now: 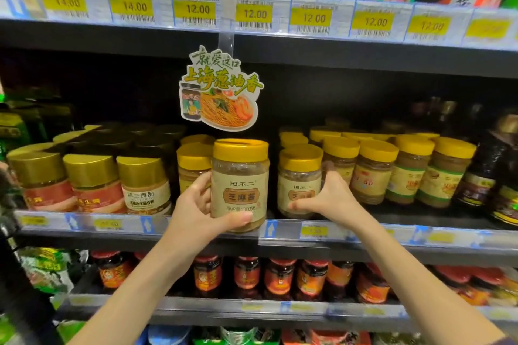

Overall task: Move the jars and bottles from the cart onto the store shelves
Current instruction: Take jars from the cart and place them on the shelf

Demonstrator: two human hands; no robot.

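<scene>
My left hand [197, 209] grips a yellow-lidded sesame paste jar [239, 179] with a beige label, held at the front edge of the middle shelf [196, 228]. My right hand [326, 199] grips a second matching jar [298, 176] that stands on the shelf just to the right. A gap shows between the two jars. The cart is out of view.
More yellow-lidded jars [372, 171] fill the shelf to the right, and gold-lidded jars [92, 182] stand to the left. A paper promo sign [221, 89] hangs above the held jar. Red-lidded jars [280, 277] line the shelf below. Dark bottles [482, 176] stand far right.
</scene>
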